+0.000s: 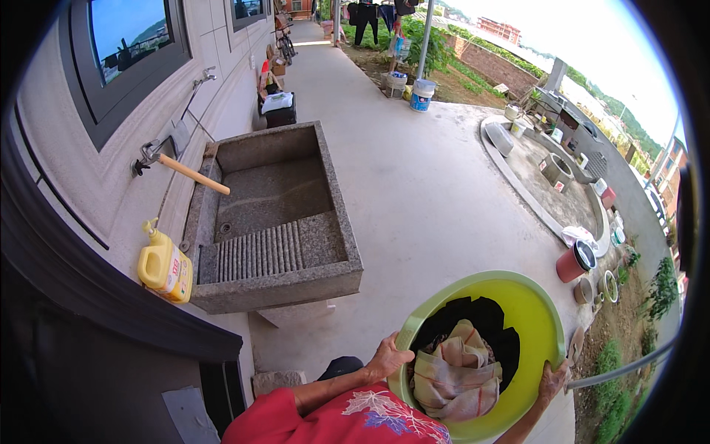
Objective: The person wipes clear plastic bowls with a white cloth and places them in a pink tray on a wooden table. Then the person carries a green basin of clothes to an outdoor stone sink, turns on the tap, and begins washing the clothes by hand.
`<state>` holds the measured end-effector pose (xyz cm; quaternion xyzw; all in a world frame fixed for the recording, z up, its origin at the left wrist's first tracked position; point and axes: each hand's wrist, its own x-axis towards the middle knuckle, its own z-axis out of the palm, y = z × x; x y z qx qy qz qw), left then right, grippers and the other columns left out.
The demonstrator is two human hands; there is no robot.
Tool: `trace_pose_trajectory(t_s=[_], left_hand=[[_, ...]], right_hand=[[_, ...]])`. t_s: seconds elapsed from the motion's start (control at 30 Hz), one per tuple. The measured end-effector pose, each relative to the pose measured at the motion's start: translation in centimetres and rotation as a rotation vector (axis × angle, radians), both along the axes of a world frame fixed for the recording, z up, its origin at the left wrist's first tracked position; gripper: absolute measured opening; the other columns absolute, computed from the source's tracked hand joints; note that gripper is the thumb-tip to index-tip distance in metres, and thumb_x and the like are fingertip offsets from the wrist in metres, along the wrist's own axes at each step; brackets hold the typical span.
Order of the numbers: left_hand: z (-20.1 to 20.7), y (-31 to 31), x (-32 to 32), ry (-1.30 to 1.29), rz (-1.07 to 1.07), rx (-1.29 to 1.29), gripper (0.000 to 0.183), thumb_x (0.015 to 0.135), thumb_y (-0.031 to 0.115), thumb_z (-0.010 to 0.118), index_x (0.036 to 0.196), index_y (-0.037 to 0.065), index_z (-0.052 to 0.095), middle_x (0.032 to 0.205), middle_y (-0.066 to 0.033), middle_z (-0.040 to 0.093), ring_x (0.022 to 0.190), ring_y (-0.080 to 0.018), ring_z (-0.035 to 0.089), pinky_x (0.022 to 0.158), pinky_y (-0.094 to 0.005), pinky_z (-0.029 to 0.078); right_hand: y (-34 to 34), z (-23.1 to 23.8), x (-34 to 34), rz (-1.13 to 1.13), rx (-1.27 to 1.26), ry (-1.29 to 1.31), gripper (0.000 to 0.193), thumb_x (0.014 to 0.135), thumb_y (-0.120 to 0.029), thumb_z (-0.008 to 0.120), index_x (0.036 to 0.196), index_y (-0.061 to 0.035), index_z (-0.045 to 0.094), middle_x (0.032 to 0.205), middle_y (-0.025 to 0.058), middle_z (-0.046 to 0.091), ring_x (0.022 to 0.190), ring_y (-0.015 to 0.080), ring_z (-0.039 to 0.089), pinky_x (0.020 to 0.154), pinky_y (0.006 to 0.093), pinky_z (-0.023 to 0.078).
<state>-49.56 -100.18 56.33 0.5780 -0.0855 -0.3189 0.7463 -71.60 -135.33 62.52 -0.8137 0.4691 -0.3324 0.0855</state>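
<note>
Both my hands carry a large yellow-green plastic basin (pixel 538 325) in front of my body, at the lower right. My left hand (pixel 390 357) grips its left rim, thumb over the edge. On the opposite side, my right hand (pixel 552 379) is closed around the right rim. Inside lie a pale checked cloth (pixel 457 377), crumpled on top, and dark cloth (pixel 473 307) bunched beneath and behind it. To the left stands a grey stone wash sink (pixel 347 274) with a ridged washboard (pixel 259 253) in its near end.
A tap with a tan hose (pixel 194 174) overhangs the sink. A yellow pump jug (pixel 164 268) stands at its near left corner. Buckets, including a red one (pixel 573 263), line the right side near a low curved kerb (pixel 510 181). Concrete paving (pixel 414 192) stretches ahead along the wall.
</note>
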Motion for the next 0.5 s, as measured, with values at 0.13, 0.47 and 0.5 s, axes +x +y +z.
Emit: trace_pose_trajectory(t_s=[0.13, 0.47, 0.5], left_hand=[[-4.7, -0.7, 3.1, -0.135, 0.029, 0.117, 0.038, 0.068, 0.01, 0.06, 0.105, 0.0, 0.055, 0.081, -0.0002, 0.056, 0.075, -0.0094, 0.051, 0.068, -0.0251, 0.045], [-2.3, -10.8, 13.8, 0.265, 0.477, -0.073, 0.037, 0.061, 0.004, 0.06, 0.098, 0.003, 0.058, 0.076, 0.0013, 0.054, 0.068, -0.0092, 0.049, 0.062, -0.0244, 0.043], [-1.8, -11.7, 15.6, 0.281, 0.498, -0.093, 0.037, 0.061, 0.003, 0.06, 0.098, 0.003, 0.058, 0.076, 0.0014, 0.053, 0.068, -0.0091, 0.049, 0.062, -0.0243, 0.043]], right_hand=[[-3.7, -0.2, 8.8, 0.129, 0.078, 0.084, 0.035, 0.077, -0.024, 0.062, 0.101, -0.0017, 0.047, 0.087, 0.0238, 0.058, 0.085, 0.0432, 0.056, 0.072, 0.047, 0.042], [-17.3, -3.6, 31.3, 0.435, 0.107, 0.142, 0.031, 0.078, -0.02, 0.059, 0.098, 0.0004, 0.048, 0.089, 0.024, 0.056, 0.085, 0.0422, 0.054, 0.073, 0.0456, 0.041], [-18.5, -3.4, 33.8, 0.466, 0.11, 0.129, 0.031, 0.078, -0.02, 0.059, 0.098, 0.0009, 0.047, 0.089, 0.024, 0.056, 0.085, 0.0421, 0.054, 0.073, 0.0455, 0.041]])
